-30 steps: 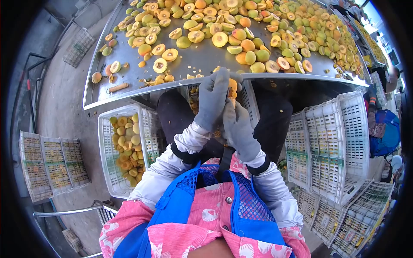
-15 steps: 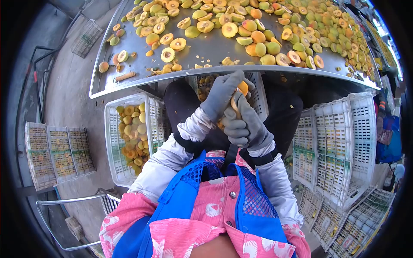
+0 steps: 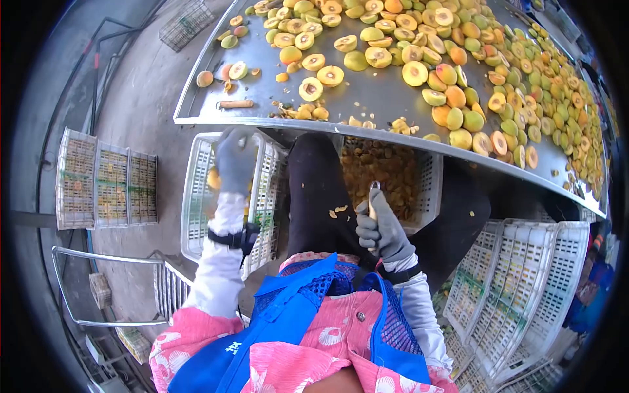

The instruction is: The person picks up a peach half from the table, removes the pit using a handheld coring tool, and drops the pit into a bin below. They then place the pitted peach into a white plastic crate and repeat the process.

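My right hand [image 3: 385, 232], in a grey glove, is wrapped round the light handle of a pitting tool [image 3: 373, 208] whose small metal loop points up. It is above my lap, near the crate of brown scraps [image 3: 426, 196] between my knees. Off to the left, my gloved left hand [image 3: 236, 160] hangs over a white plastic crate [image 3: 194, 216], its fingers smeared by motion. A yellow-orange peach piece [image 3: 213, 178] shows beside that hand; most of the crate's contents are hidden behind the hand and forearm.
A metal table [image 3: 262, 78] ahead carries many halved peaches [image 3: 415, 73], some whole-looking fruit and scraps. A wooden-handled tool [image 3: 236, 104] lies near its left corner. Stacked white crates [image 3: 517, 281] stand at right, another crate [image 3: 108, 180] at left, beside a metal-framed chair [image 3: 108, 254].
My left hand has left my right hand and swung left over the white crate. The peach piece between my hands is gone from there; my right hand has lowered, still holding the tool.
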Available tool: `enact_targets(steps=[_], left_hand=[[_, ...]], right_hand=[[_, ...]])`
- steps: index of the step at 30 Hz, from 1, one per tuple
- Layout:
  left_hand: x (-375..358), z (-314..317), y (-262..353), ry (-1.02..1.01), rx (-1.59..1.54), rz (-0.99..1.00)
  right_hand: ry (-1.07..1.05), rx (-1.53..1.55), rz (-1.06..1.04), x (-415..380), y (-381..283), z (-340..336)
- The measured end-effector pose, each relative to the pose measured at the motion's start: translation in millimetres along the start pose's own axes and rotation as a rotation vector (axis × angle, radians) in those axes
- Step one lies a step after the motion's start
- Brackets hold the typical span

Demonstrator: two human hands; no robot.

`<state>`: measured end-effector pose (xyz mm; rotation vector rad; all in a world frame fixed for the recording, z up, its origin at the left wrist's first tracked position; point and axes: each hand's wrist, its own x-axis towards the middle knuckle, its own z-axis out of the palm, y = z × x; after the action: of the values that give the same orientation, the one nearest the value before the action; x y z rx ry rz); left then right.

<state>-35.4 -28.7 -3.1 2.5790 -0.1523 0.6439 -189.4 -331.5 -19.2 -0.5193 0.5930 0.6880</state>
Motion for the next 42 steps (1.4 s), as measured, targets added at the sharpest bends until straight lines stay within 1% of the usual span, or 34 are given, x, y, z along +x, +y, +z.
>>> enact_targets(steps=[1, 2, 3, 5, 6, 8, 9, 10, 12, 13, 14, 16, 17, 19, 20, 22, 23, 24, 26, 27, 28, 29, 30, 31, 32, 33, 34, 36, 38, 40, 42], left_hand=[[16.5, 17.1, 19.3, -0.111, -0.224, -0.095], [34.5, 38.5, 34.8, -0.181, -0.265, -0.123], [52.2, 70.2, 31.2, -0.181, -0.259, -0.076], [90.7, 112.7, 46.6, -0.123, -0.049, -0.006], [104.8, 130.8, 44.9, -0.125, -0.055, 0.005], [118.0, 146.4, 60.1, -0.46, -0.045, -0.007], [115.3, 153.8, 68.4, -0.487, -0.011, -0.043], [108.6, 158.2, 76.2, -0.498, -0.012, -0.032], [91.8, 166.2, 87.2, -0.618, -0.389, -0.211], [76.1, 175.8, 91.5, -0.625, -0.776, -0.349], [60.2, 165.9, 106.2, -0.645, -0.783, -0.358], [36.4, 120.2, 145.7, -0.781, -1.508, -0.498], [26.1, 109.4, 153.2, -0.772, -1.526, -0.499], [20.5, 88.4, 159.0, -0.706, -1.407, -0.263], [18.1, 89.6, 151.8, -0.656, -1.407, -0.248], [17.8, 98.6, 123.3, -0.354, -1.249, 0.087], [22.7, 80.5, 120.0, -0.454, -1.32, -0.239], [32.0, 72.3, 103.1, -0.398, -1.302, -0.243], [50.0, 68.8, 62.5, -0.427, -0.832, -0.419], [59.4, 71.3, 32.6, -0.176, -0.624, -0.148], [73.6, 63.1, 9.6, -0.132, -0.443, -0.189], [89.5, 54.5, -12.0, -0.089, -0.264, -0.226], [107.1, 42.1, -27.7, -0.118, -0.049, -0.29], [121.8, 42.8, -57.1, -0.143, 0.139, -0.295], [131.3, 46.9, -84.1, -0.264, 0.244, -0.324], [140.1, 51.1, -102.3, -0.387, 0.345, -0.343], [145.8, 53.6, -108.7, -0.471, 0.395, -0.312], [157.7, 68.8, -120.7, -0.546, 0.315, -0.29], [164.0, 84.9, -115.5, -0.61, 0.295, -0.289], [171.0, 87.6, -108.5, -0.63, 0.301, -0.391], [172.6, 89.2, -107.8, -0.573, 0.306, -0.371]], right_hand=[[0.019, -0.037, -0.015, 4.0, 0.6, -3.4], [0.021, -0.045, -0.015, 1.9, -0.7, -4.3], [0.064, -0.075, -0.051, -2.2, -1.8, -5.0], [0.125, -0.068, -0.131, -9.2, -0.4, -16.0], [0.127, -0.061, -0.141, -12.3, 0.0, -19.5], [0.251, -0.077, -0.26, -18.8, 1.2, -24.4], [0.257, -0.098, -0.298, -20.3, 0.3, -25.2], [0.263, -0.085, -0.303, -19.1, -1.4, -21.8], [0.276, -0.348, -0.395, -13.4, -11.2, -8.0], [0.278, -0.409, -0.416, -14.6, -19.3, 6.2], [0.298, -0.402, -0.408, -15.5, -26.2, 22.0], [0.251, -0.547, -0.533, -16.3, -37.7, 45.7], [0.258, -0.565, -0.532, -18.6, -39.1, 47.3], [0.286, -0.598, -0.58, -18.2, -48.2, 58.0], [0.34, -0.696, -0.627, -17.0, -52.6, 54.1], [0.468, -0.809, -0.659, -14.8, -65.8, 50.1], [0.538, -0.888, -0.651, -11.3, -74.5, 46.7], [0.615, -0.959, -0.643, -5.9, -84.5, 42.0], [0.51, -1.108, -0.825, 9.7, -105.6, 24.0], [0.597, -1.229, -0.756, 5.8, -116.7, 42.6], [0.594, -1.234, -0.761, 14.0, -124.3, 44.6], [0.591, -1.49, -1.024, 23.9, -132.9, 42.5], [0.577, -1.739, -1.291, 31.8, -140.7, 43.3], [0.567, -1.667, -1.181, 34.2, -144.7, 55.9], [0.577, -1.665, -1.181, 43.7, -149.0, 61.1], [0.626, -1.752, -1.13, 54.8, -153.8, 61.2], [0.683, -1.837, -1.068, 65.0, -159.1, 58.2], [0.722, -1.845, -1.007, 87.2, -168.2, 47.3], [0.794, -1.905, -0.836, 103.5, -172.4, 37.5], [0.774, -1.879, -0.844, 111.0, -175.2, 28.7], [0.802, -1.851, -0.831, 116.4, -175.0, 19.5]])
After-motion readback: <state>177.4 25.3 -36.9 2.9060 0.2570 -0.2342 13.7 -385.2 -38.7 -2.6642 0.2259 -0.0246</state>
